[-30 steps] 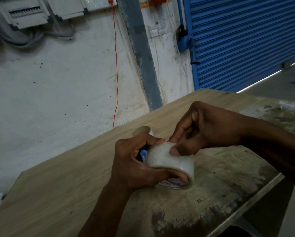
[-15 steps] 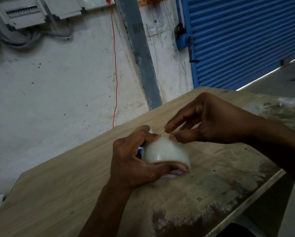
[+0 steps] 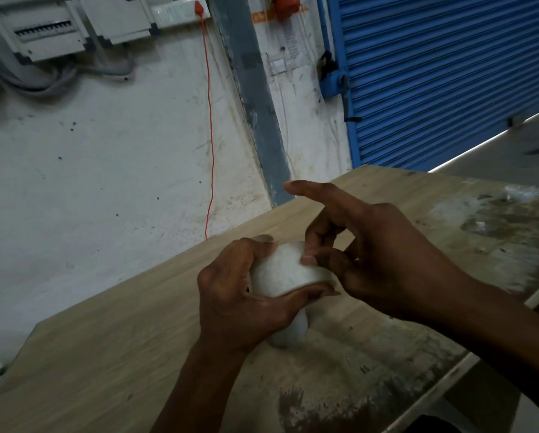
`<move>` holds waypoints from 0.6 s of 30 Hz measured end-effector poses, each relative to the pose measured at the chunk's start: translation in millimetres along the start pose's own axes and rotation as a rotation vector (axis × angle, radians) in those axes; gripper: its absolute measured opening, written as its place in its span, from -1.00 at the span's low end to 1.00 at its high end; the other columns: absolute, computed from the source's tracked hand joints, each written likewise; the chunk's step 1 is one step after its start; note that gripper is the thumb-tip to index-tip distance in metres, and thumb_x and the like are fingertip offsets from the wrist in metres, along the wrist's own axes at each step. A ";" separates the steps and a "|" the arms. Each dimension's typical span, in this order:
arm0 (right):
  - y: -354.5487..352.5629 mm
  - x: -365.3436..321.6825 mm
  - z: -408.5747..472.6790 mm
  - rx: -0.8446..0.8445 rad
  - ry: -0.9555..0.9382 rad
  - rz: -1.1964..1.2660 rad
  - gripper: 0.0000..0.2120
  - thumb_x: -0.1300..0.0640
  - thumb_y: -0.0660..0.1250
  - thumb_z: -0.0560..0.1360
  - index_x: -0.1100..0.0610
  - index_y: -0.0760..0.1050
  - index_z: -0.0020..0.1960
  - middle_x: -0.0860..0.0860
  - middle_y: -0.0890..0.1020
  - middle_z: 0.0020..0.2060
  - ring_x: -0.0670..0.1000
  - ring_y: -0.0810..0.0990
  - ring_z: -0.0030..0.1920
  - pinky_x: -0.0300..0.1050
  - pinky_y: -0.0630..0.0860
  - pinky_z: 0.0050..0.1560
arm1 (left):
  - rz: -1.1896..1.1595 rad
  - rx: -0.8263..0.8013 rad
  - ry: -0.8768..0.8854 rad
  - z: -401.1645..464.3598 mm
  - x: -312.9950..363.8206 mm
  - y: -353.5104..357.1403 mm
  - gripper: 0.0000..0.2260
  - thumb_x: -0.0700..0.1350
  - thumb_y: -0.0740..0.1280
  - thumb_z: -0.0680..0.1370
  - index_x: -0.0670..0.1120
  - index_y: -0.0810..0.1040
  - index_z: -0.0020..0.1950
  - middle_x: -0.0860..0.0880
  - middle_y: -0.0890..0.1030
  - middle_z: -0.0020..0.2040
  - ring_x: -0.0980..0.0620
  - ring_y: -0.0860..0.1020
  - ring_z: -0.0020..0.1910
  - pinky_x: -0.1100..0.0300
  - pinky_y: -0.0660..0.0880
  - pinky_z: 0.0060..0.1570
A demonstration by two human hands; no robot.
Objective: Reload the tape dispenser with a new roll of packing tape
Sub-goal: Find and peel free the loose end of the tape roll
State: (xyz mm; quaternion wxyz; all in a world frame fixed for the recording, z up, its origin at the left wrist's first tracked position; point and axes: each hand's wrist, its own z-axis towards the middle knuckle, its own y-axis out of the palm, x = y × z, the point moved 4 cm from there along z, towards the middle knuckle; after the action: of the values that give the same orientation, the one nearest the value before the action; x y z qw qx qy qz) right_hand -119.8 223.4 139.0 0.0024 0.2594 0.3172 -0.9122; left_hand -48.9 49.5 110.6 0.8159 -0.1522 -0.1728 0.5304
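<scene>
Wall (image 3: 105, 170): white and dirty, with gray boxes and cables at the top; the boxes are cut off by the picture's edge.
Shutter (image 3: 443, 73): blue metal with many ridges, partly cut off at the right.
Table (image 3: 112, 364): pale wood, flat, with dark worn stains near the front; its near end runs out of the picture.
Orange cord (image 3: 211, 135): thin, hangs down the wall and goes behind the table.
Right hand (image 3: 377, 254): over the roll, first finger sticking out, thumb and a bent finger touching the roll's top; whether they pinch the tape's end is too blurry to tell.
Left hand (image 3: 233, 295): curled around the roll, gripping it just above the table.
Tape roll (image 3: 280, 273): round, cloudy white and shiny, between both hands; its lower part is hidden and blurry.
</scene>
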 end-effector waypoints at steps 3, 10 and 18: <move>2.4 3.0 0.8 -0.041 0.023 -0.023 -0.10 0.15 0.49 0.45 -0.23 0.09 0.61 -0.25 0.64 -0.16 -0.23 0.60 -0.04 -0.44 0.50 -0.05 | 0.005 -0.015 0.000 -0.7 2.2 2.6 -0.37 0.27 0.59 0.28 -0.26 0.63 -0.01 -0.11 0.67 -0.08 0.05 0.63 -0.07 0.35 0.52 -0.10; 6.5 0.6 -4.9 -0.024 0.060 -0.065 -0.16 0.08 0.43 0.43 -0.31 0.07 0.54 -0.26 0.59 -0.15 -0.15 0.54 -0.06 -0.02 0.60 -0.15 | -0.021 -0.016 -0.034 -4.3 1.5 7.9 -0.36 0.27 0.59 0.26 -0.27 0.64 -0.01 -0.11 0.69 -0.08 0.02 0.66 -0.08 0.34 0.53 -0.07; 13.5 7.7 -8.1 -0.093 0.071 -0.066 -0.23 0.13 0.52 0.33 -0.23 0.19 0.37 -0.21 0.53 -0.15 -0.10 0.51 -0.02 0.13 0.59 -0.09 | 0.004 -0.037 -0.043 -7.1 0.9 13.3 -0.37 0.25 0.59 0.26 -0.27 0.66 0.00 -0.12 0.70 -0.08 0.00 0.67 -0.10 0.32 0.55 -0.07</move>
State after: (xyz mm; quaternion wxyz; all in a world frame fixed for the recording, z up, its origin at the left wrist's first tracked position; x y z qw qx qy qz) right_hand -120.3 218.6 122.2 -0.0267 0.2805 0.3677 -0.8862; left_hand -56.2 55.1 98.6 0.8081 -0.1560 -0.1999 0.5317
